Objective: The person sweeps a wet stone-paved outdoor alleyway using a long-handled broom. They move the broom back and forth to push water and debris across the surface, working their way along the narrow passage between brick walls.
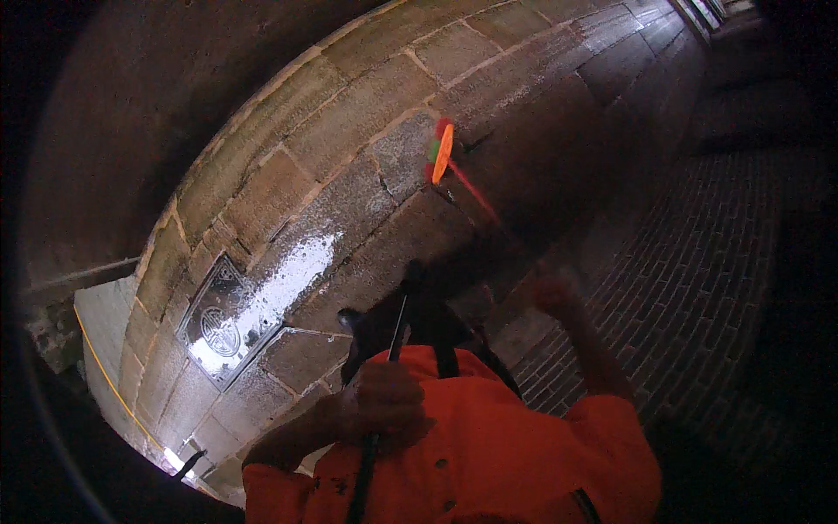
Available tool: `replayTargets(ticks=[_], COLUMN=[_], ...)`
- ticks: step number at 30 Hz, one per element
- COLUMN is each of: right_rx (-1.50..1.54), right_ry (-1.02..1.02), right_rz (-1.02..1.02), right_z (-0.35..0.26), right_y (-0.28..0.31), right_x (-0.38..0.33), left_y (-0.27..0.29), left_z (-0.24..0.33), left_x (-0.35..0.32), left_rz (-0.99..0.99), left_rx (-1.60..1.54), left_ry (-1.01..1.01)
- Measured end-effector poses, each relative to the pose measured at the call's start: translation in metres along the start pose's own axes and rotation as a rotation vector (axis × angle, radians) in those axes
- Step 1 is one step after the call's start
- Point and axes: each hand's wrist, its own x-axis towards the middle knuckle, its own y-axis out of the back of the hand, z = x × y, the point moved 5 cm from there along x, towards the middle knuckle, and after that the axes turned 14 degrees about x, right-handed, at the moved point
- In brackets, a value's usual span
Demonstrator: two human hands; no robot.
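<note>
Handle — slim, red — with oval orange head, over rough stone.

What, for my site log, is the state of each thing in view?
Left hand: closed around slanted dark rod
Right hand: blurred, grip unclear
Orange-headed tool: slanted, ground contact unclear
Paving: wet, shiny
Metal cover: lying flat, shiny
Orange top: dark-spotted

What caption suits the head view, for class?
Above wet paving, the left hand grips a rod; the blurred right hand is by an orange-tipped red pole.
</note>
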Motion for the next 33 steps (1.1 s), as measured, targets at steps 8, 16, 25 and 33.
replayTargets(ticks=[8,16,25,33], right_rx=[-0.883,-1.124,-0.974,-1.226], right_ry=[0.005,-0.074,-0.127,-0.022], right_rz=[0.377,0.228,-0.047,0.237], right_z=[-0.089,-0.035,-0.015,-0.116], right_y=[0.058,0.014,-0.053,0.028], right_x=[0.019,0.046,-0.012,0.039], left_y=[-0.016,-0.011,-0.011,-0.005], left_z=[-0.005,0.0,-0.005,0.008], left_x=[0.005,-0.005,0.005,0.003], left_rz=[-0.131,0.31,-0.019,0.068], left_rx=[0.121,0.138,0.122,0.17], left_ry=[-0.019,0.074,0.075,0.099])
